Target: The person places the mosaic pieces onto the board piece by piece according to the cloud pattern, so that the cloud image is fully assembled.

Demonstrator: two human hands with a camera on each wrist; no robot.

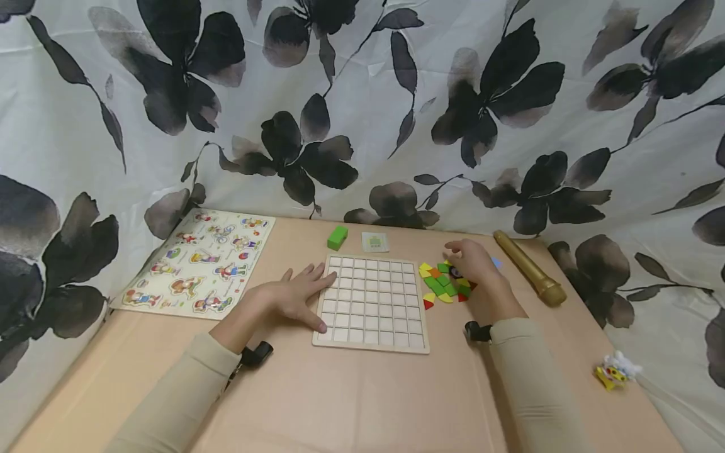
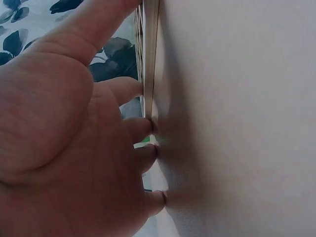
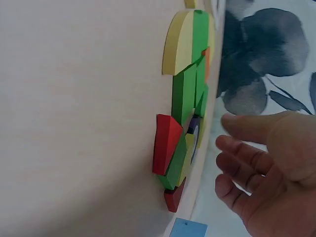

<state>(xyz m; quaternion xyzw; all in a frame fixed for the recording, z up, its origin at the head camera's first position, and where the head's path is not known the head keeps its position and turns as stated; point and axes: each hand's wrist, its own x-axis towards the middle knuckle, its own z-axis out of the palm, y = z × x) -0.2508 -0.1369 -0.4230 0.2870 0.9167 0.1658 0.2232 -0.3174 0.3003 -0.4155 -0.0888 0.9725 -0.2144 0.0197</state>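
Left fingers (image 1: 317,280) splayed on grid board (image 1: 370,302).

The pale wooden grid board (image 1: 370,302) lies flat against my left fingertips. Green, yellow and red pieces (image 1: 444,284) cluster loosely under my right palm.

The right hand (image 1: 472,263) covers part of the coloured pieces (image 1: 442,286), so those under it can't be told. At three o'clock of them, a blue piece (image 1: 496,262) barely peeks out. The small card (image 1: 375,241) at twelve o'clock of the grid board (image 1: 370,302) is too small to read.
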